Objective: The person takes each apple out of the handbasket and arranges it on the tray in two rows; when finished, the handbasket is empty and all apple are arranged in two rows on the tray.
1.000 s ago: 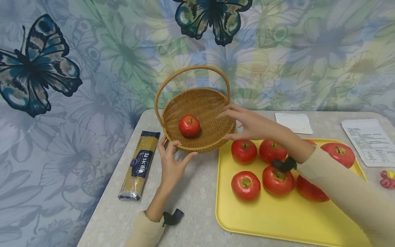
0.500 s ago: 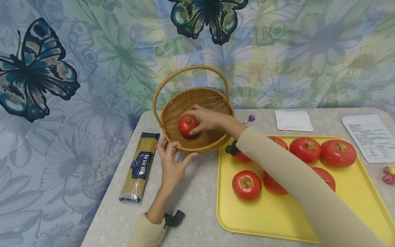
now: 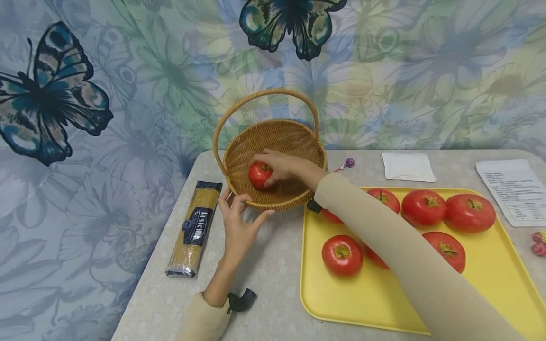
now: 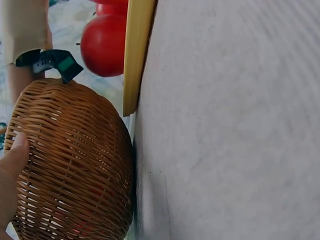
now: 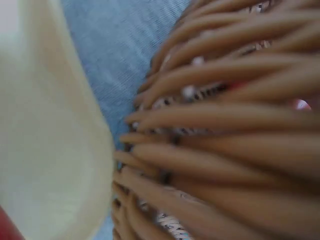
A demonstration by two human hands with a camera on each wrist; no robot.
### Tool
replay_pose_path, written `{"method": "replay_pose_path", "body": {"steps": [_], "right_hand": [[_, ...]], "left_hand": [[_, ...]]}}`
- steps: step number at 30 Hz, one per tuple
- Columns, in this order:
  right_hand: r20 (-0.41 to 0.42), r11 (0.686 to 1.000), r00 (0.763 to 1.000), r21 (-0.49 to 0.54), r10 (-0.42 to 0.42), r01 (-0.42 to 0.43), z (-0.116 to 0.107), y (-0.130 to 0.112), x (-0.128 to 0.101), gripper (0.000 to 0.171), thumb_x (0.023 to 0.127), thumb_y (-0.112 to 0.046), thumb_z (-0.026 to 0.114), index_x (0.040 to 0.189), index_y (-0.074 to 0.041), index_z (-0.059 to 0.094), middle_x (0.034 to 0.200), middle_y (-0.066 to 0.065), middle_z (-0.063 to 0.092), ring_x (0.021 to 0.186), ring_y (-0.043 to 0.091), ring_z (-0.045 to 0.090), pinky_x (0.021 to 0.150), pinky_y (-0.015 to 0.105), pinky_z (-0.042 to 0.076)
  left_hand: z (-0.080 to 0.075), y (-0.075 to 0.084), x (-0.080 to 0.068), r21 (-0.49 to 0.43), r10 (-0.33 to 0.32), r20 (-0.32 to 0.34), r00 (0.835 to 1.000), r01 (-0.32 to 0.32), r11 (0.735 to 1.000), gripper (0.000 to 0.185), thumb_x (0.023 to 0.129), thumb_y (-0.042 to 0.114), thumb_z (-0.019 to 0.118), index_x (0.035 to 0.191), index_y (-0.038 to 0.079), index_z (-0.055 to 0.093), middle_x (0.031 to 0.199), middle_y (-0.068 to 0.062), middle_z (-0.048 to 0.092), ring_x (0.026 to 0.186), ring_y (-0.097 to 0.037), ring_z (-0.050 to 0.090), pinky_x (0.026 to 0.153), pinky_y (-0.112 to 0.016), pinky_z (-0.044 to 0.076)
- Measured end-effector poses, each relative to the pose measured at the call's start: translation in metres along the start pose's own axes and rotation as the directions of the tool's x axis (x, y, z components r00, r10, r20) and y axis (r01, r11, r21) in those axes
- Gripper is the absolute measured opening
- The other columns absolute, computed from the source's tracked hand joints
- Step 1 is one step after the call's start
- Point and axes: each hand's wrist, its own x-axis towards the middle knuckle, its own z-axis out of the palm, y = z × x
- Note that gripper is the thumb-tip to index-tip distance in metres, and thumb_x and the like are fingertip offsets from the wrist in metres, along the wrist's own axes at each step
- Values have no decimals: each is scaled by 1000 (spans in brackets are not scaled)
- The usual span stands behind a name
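Note:
A tan wicker basket (image 3: pixel 283 135) with a tall hoop handle tilts toward me at the back of the table. My left hand (image 3: pixel 240 232) grips its front rim, fingers over the edge and thumb against the outer wall. Inside the basket, my right hand (image 3: pixel 281 168) holds a red apple (image 3: pixel 258 175) by its right side, with the fingertips partly hidden behind it. Seen from the left wrist, the woven outside (image 4: pixel 75 150) fills the lower left, with the thumb (image 4: pixel 15 155) against it. Blurred weave (image 5: pixel 225 120) fills much of the right wrist view.
On the right lies a yellow tray (image 3: pixel 341 303) with several red apples (image 3: pixel 342 255), partly covered by the right sleeve. A pack of spaghetti (image 3: pixel 195 229) lies left of the basket. Behind the tray are a lollipop (image 3: pixel 350 162), a white packet (image 3: pixel 407 166) and a printed sheet (image 3: pixel 512 192).
My right hand has reached from the basket's right rim down into it and taken hold of the apple. The left hand keeps its grip on the rim.

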Motion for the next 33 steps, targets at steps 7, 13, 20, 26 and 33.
{"method": "replay_pose_path", "body": {"steps": [7, 13, 20, 26, 33], "right_hand": [[-160, 994, 981, -10, -109, 108, -31, -10, -39, 63, 80, -25, 81, 136, -24, 51, 134, 8, 48, 124, 25, 49, 102, 45, 47], [-311, 979, 930, -16, -197, 203, -71, -10, -112, 63, 78, -23, 83, 134, -22, 55, 128, 7, 52, 111, 23, 53, 90, 42, 52], [-339, 998, 939, -41, -58, 47, -91, 6, -236, 67, 75, -18, 87, 134, -23, 55, 122, 1, 52, 98, 13, 53, 73, 30, 59], [-414, 967, 899, -133, 143, -215, -59, 34, -349, 78, 64, -18, 93, 133, -21, 56, 121, -2, 52, 88, -3, 47, 62, 21, 56], [-476, 897, 821, -133, 316, -422, -2, 65, -433, 84, 51, -19, 98, 125, -17, 60, 111, 6, 53, 82, -14, 39, 49, 17, 49]], "left_hand": [[2, -22, -2, 4, 0, 0, 1000, 0, 1000, 51, 69, 10, 89, 100, -3, 50, 144, -33, 22, 131, -48, 38, 90, -61, 50], [1, -40, -4, 12, -3, 7, 1000, 2, 1000, 52, 69, 22, 89, 101, 6, 52, 147, -24, 22, 131, -41, 41, 92, -54, 52], [3, -42, -3, 28, 10, 32, 999, -11, 1000, 53, 72, 31, 87, 104, 8, 52, 149, -23, 21, 133, -37, 38, 94, -49, 51], [6, -42, -5, 30, 19, 44, 999, -21, 999, 53, 72, 30, 88, 103, 9, 51, 146, -25, 22, 129, -37, 42, 95, -48, 51], [2, -42, -3, 44, 18, 31, 999, -19, 999, 51, 72, 31, 87, 103, 10, 52, 148, -23, 21, 133, -39, 40, 95, -50, 51]]}}
